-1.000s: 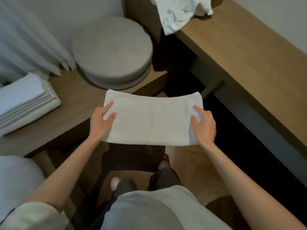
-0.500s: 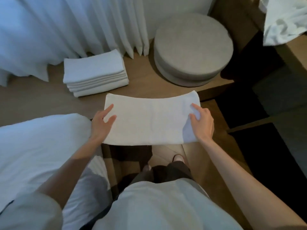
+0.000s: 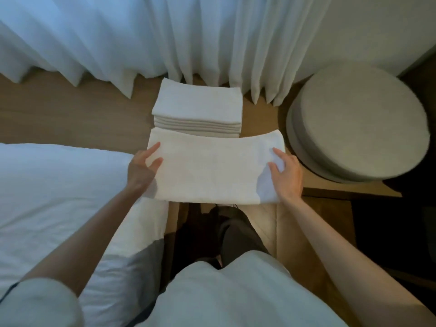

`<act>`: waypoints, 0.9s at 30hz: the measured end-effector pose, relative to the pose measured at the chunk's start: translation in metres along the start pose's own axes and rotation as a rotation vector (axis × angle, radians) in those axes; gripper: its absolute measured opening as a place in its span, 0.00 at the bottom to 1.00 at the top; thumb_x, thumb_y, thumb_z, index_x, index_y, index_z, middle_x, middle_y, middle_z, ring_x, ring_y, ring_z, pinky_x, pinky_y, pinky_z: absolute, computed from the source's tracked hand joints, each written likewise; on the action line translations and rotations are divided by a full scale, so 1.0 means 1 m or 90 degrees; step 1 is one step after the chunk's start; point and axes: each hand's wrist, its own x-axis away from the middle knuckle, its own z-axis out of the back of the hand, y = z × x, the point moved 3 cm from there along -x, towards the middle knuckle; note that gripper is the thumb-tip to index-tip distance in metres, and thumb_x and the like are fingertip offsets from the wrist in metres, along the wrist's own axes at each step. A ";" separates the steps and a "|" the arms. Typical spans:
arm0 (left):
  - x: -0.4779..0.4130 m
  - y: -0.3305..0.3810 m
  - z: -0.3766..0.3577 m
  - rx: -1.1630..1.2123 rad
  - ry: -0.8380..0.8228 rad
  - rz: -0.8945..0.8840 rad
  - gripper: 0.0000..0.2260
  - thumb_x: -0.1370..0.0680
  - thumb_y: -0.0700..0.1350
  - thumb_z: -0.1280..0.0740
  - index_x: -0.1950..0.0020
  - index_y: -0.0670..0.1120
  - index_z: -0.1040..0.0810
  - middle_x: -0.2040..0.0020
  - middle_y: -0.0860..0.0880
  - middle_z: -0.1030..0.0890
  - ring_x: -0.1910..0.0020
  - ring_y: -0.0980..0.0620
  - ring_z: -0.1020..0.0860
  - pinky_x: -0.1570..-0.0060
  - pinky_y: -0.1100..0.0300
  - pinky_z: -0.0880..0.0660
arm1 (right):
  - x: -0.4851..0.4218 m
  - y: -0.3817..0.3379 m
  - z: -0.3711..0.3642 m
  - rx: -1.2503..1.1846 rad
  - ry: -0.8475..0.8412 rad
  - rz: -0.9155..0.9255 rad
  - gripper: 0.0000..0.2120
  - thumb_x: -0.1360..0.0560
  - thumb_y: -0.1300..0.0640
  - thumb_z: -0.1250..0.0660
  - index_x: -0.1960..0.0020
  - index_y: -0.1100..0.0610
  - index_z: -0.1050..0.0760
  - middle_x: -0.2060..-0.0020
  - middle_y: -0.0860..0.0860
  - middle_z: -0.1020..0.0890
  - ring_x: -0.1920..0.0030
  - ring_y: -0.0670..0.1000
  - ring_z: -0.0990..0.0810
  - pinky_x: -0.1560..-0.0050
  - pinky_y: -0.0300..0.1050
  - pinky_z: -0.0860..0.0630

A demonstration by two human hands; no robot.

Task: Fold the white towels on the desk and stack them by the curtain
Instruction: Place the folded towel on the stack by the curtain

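Observation:
I carry a folded white towel (image 3: 212,171) flat in the air in front of me. My left hand (image 3: 141,169) grips its left end, fingers on top. My right hand (image 3: 286,175) grips its right end the same way. Just beyond the towel's far edge lies a stack of several folded white towels (image 3: 200,105) on the wooden platform (image 3: 70,114), right at the foot of the white curtain (image 3: 141,31). The held towel hides the stack's near lower edge.
A round grey pouf (image 3: 358,121) stands on the platform to the right of the stack. A white bed (image 3: 47,197) fills the left side beside my left arm. My legs and the wooden floor (image 3: 266,223) are below.
My view has swung left, away from the desk. The towel, still held at both ends, now lines up with the stack by the curtain, which sits straight ahead of it.

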 end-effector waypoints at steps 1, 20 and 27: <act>-0.014 0.002 0.003 0.014 0.010 0.021 0.20 0.20 0.43 0.36 0.29 0.52 0.30 0.41 0.44 0.27 0.43 0.48 0.28 0.40 0.56 0.32 | -0.015 -0.009 -0.006 -0.011 -0.018 0.007 0.17 0.21 0.53 0.36 0.33 0.46 0.29 0.43 0.45 0.30 0.46 0.42 0.33 0.44 0.38 0.37; -0.291 0.027 0.016 0.084 -0.026 0.074 0.16 0.18 0.43 0.41 0.32 0.54 0.27 0.34 0.47 0.30 0.38 0.50 0.28 0.37 0.56 0.29 | -0.226 -0.112 -0.117 -0.056 -0.059 -0.065 0.17 0.20 0.55 0.39 0.31 0.48 0.30 0.37 0.50 0.31 0.39 0.51 0.30 0.35 0.46 0.32; -0.379 0.005 -0.015 0.066 -0.028 0.066 0.15 0.18 0.44 0.40 0.32 0.55 0.26 0.32 0.47 0.29 0.38 0.49 0.28 0.41 0.61 0.30 | -0.286 -0.095 -0.168 -0.056 0.003 -0.072 0.17 0.20 0.56 0.38 0.33 0.46 0.28 0.35 0.48 0.30 0.43 0.42 0.34 0.42 0.38 0.36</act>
